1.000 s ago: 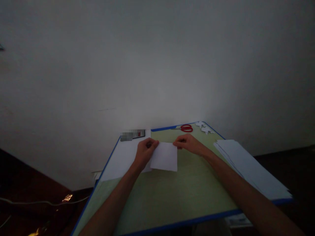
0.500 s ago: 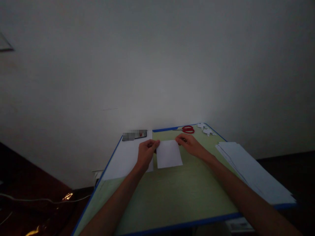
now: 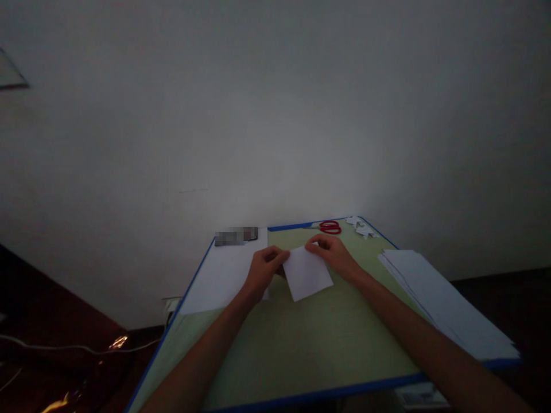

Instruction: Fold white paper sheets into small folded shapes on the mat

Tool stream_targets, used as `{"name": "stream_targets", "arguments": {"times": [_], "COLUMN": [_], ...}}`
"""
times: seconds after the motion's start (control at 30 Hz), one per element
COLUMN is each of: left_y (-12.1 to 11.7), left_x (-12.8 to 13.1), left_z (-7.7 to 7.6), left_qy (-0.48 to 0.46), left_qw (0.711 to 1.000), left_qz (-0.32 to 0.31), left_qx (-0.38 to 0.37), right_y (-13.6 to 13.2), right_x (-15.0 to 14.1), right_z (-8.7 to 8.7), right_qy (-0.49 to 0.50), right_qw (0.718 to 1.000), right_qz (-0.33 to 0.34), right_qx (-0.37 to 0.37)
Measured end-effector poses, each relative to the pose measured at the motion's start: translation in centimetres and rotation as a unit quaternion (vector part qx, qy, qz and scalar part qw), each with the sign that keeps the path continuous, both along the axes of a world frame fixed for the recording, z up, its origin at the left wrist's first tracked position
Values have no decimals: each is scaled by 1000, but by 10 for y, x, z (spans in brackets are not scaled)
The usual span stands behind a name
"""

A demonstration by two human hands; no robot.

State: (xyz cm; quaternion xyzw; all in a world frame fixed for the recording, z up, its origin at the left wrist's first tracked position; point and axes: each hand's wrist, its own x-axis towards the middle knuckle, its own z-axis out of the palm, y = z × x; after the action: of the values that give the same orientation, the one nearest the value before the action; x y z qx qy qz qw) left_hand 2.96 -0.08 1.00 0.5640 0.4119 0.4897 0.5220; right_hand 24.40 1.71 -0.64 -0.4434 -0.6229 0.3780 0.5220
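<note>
A small white square of paper lies turned at an angle on the green table. My left hand pinches its left corner with closed fingers. My right hand grips its far corner, fingers curled. Both forearms reach in from the bottom of the view.
A large white sheet lies at the table's left, with a dark flat object at its far end. Red scissors and white paper scraps sit at the far edge. A stack of white sheets overhangs the right side. A wall rises behind.
The small paper has turned counter-clockwise from square to angled and shifted a little right. Both hands moved with it, staying on its corners.
</note>
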Motion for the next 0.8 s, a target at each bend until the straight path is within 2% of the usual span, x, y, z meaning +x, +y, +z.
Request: {"name": "stream_targets", "arguments": {"times": [0.1, 0.27, 0.53, 0.8], "left_y": [-1, -1, -1, -1], "left_x": [0, -1, -4, -9], "left_z": [-1, -3, 4, 13], "left_qy": [35, 75, 160, 221], "left_qw": [998, 993, 979, 963], "left_qz": [-50, -73, -75, -108], "left_qx": [-4, 52, 100, 112], "right_y": [-5, -14, -19, -17], "right_x": [0, -8, -12, -3], "right_z": [4, 8, 7, 13], "right_qy": [-17, -77, -151, -157], "right_qw": [999, 992, 981, 977], "right_qz": [46, 101, 100, 120], "right_qx": [-22, -3, 72, 75]}}
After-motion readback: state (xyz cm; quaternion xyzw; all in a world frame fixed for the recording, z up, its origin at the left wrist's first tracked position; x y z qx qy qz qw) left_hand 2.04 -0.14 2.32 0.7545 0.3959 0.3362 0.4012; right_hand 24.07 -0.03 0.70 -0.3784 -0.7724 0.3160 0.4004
